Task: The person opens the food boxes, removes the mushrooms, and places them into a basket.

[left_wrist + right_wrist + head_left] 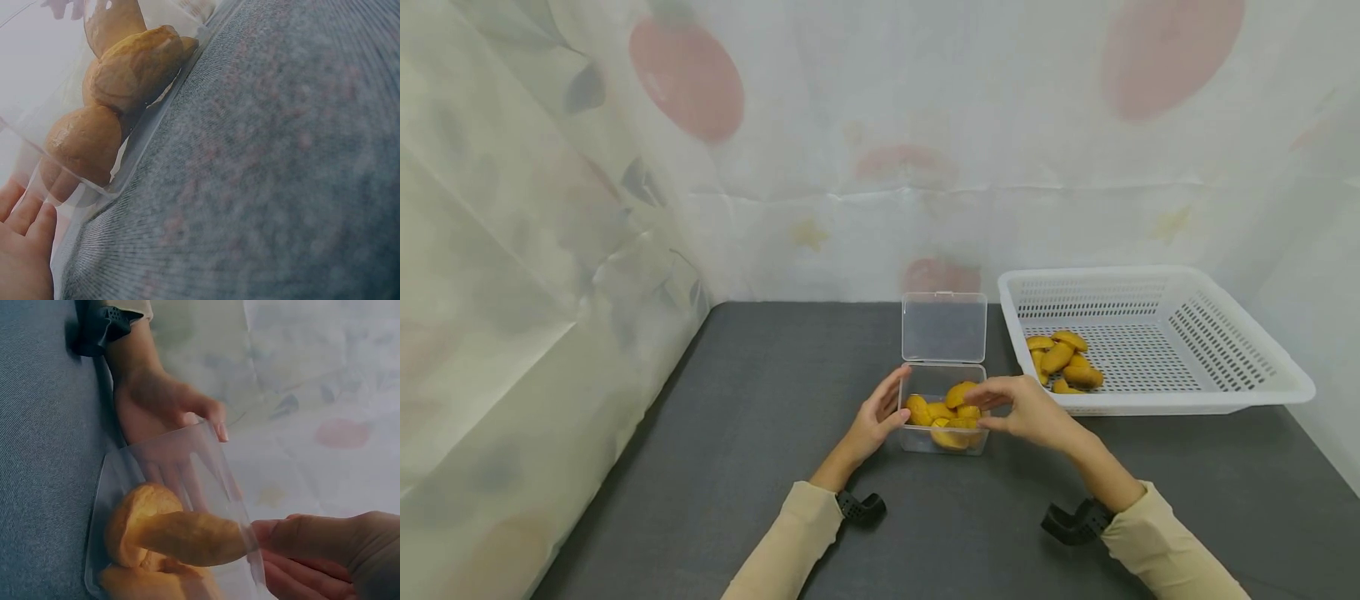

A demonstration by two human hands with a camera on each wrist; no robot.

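Note:
A clear plastic box (pixel 917 442) with its lid (pixel 944 327) tipped back stands in front of me, several yellow mushrooms (pixel 919 409) inside. My left hand (pixel 872 421) rests against its left wall, fingers fairly straight and thumb near the rim. Through that wall the left wrist view shows mushrooms (pixel 84 137) close to the fingertips. Over the right side of the box, my right hand (pixel 1026 410) pinches one end of a mushroom (pixel 194 537) between thumb and fingers. That mushroom reaches down among the others, its end at the rim.
To the right at the back, a white perforated basket (pixel 1172 402) holds several more mushrooms (pixel 1057 358) at its left end. The dark grey table (pixel 775 375) meets a patterned curtain (pixel 820 125) behind and on the left.

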